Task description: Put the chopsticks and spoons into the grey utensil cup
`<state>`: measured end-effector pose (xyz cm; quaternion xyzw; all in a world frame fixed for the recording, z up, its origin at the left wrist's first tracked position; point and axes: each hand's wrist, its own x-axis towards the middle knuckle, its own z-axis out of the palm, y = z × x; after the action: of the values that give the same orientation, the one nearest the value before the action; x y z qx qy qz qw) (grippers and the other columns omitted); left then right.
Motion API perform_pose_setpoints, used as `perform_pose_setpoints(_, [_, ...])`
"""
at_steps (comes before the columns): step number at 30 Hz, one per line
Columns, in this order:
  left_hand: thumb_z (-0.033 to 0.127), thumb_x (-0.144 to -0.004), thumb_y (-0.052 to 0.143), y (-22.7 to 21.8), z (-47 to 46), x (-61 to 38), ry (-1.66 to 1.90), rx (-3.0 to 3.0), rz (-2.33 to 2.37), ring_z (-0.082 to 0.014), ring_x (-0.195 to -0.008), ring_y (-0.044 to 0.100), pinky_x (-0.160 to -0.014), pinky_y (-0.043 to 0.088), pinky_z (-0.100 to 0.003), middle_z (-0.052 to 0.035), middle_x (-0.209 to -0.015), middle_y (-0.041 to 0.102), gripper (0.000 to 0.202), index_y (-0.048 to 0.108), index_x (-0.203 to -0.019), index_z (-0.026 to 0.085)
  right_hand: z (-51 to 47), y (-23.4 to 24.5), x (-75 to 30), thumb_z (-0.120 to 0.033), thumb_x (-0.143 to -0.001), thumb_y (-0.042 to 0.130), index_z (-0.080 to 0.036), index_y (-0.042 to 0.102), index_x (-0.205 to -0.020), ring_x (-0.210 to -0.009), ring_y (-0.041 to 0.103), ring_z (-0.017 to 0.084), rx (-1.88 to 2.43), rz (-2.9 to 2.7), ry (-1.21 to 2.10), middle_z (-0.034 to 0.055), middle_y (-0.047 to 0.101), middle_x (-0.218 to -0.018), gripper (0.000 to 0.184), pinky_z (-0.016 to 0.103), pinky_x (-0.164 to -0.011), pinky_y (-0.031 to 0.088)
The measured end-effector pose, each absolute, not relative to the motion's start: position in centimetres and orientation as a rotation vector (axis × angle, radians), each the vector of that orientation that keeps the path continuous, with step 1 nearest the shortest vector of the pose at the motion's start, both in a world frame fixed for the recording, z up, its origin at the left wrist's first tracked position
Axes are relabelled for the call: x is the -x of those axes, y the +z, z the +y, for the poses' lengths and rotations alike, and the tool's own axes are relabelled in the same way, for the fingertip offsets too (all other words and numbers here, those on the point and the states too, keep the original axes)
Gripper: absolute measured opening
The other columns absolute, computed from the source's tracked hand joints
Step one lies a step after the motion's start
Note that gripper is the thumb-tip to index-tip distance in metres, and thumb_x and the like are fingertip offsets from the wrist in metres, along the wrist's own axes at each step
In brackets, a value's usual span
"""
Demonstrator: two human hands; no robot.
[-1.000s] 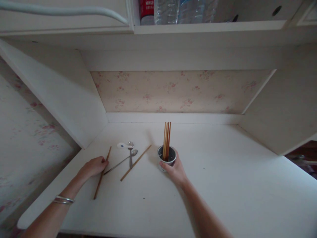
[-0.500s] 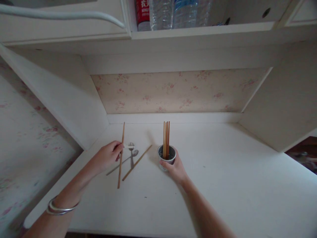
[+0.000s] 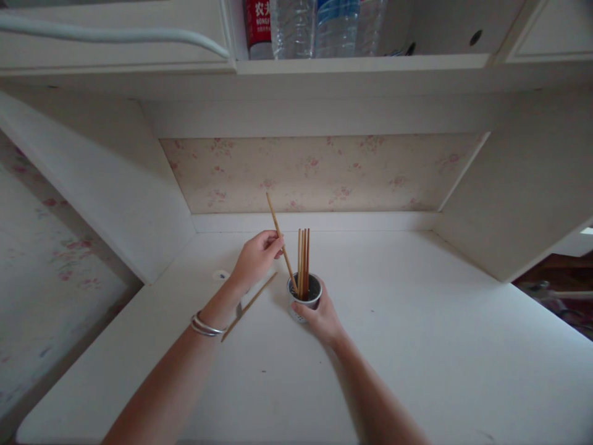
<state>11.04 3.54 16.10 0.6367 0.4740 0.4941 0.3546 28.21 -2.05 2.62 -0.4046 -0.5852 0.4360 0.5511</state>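
Between the thumb and fingers of my left hand (image 3: 260, 256) is a tilted wooden chopstick (image 3: 274, 217). Its lower end reaches into the mouth of a metal utensil holder (image 3: 301, 299). My right hand (image 3: 323, 314) wraps round the holder's right side, thumb across the front. Several chopsticks (image 3: 304, 259) stand upright in the holder. Another chopstick (image 3: 250, 306) lies slantwise on the white surface, left of the holder. Beneath my left forearm a spoon (image 3: 239, 309) is mostly hidden, and a white spoon-like piece (image 3: 221, 275) peeks out on the left.
The white tabletop (image 3: 407, 358) runs back to a flowered wall panel (image 3: 306, 173). White side panels (image 3: 92, 179) flank it. Overhead, a cabinet shelf (image 3: 361, 63) holds plastic bottles (image 3: 337, 31) and a red package (image 3: 258, 25).
My left hand has carried the chopstick right, from above the spoons to the holder, and its lower end is now inside the rim. My right hand keeps its grip on the holder.
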Motion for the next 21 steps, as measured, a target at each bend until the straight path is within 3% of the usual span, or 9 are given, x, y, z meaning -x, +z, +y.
perform_pose_setpoints(5, [0.042, -0.086, 0.057, 12.7, 4.1, -12.0, 1.196, -1.807, 1.290, -0.0169, -0.076, 0.067, -0.073, 0.052, -0.028, -0.0056, -0.087, 0.072, 0.031, 0.067, -0.100, 0.016, -1.9, 2.6, -28.2, -0.031, -0.069, 0.081, -0.024, 0.047, -0.131, -0.113, 0.059, 0.024, 0.952, -1.384, 1.012, 0.0069, 0.063, -0.124, 0.070, 0.042, -0.102, 0.042])
perform_pose_setpoints(13, [0.034, -0.090, 0.049, 9.2, 3.0, -13.1, 1.012, -2.014, 1.300, -0.0166, -0.075, 0.066, -0.071, 0.050, -0.026, -0.0031, -0.083, 0.072, 0.026, 0.070, -0.087, 0.019, -1.9, 2.9, -28.1, -0.033, -0.069, 0.081, -0.021, 0.046, -0.131, -0.118, 0.056, 0.028, 0.935, -1.385, 1.011, 0.0089, 0.062, -0.128, 0.072, 0.042, -0.101, 0.044])
perform_pose_setpoints(21, [0.038, -0.090, 0.053, 8.1, 2.5, -13.5, 1.073, -1.937, 1.320, -0.0183, -0.086, 0.067, -0.083, 0.052, -0.030, -0.0072, -0.098, 0.071, 0.029, 0.071, -0.098, 0.018, -2.0, 3.0, -28.1, -0.029, -0.069, 0.081, -0.022, 0.045, -0.133, -0.120, 0.056, 0.028, 0.938, -1.363, 1.039, 0.0091, 0.061, -0.130, 0.073, 0.045, -0.105, 0.042])
